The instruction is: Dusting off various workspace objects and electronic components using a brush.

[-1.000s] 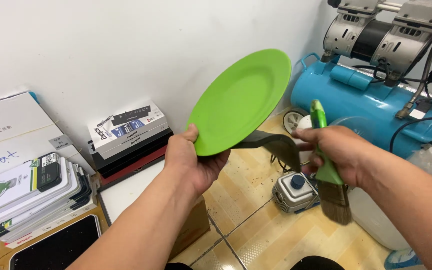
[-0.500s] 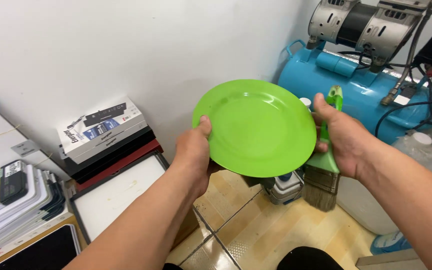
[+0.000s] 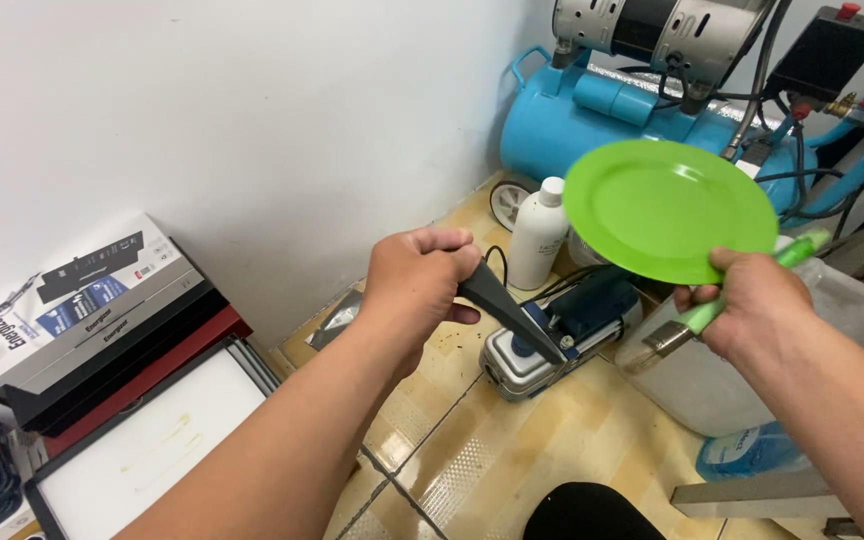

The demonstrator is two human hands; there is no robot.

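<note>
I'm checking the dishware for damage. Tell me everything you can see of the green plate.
The round bright green plastic-looking plate has a wide flat rim and a shallow well, with no visible cracks or dirt. It is held in the air, tilted, with its upper face toward the camera. The right hand pinches its lower edge.

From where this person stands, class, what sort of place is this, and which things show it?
Probably a workshop or storage corner. A blue air compressor with hoses stands against the wall, a small pump sits on the tiled floor, and stacked boxes line the wall.
</note>
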